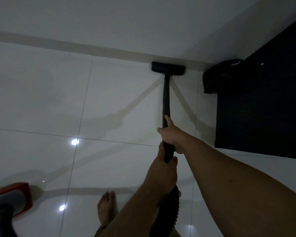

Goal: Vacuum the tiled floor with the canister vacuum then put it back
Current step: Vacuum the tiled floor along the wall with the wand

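A black vacuum wand (165, 98) runs from my hands out to a black floor head (168, 67), which lies flat on the glossy white tiled floor (41, 103) against the skirting of the far wall. My right hand (171, 135) grips the wand higher up, thumb along the tube. My left hand (162, 173) grips the wand's lower end, where the ribbed black hose (166, 214) begins. The red and grey canister (10, 199) stands on the floor at the lower left, partly cut off by the frame.
A dark cabinet or panel (263, 100) fills the right side, with a black bag-like object (219, 76) at its foot near the floor head. My bare foot (106, 209) stands on the tiles at the bottom centre. Ceiling lights reflect in the floor.
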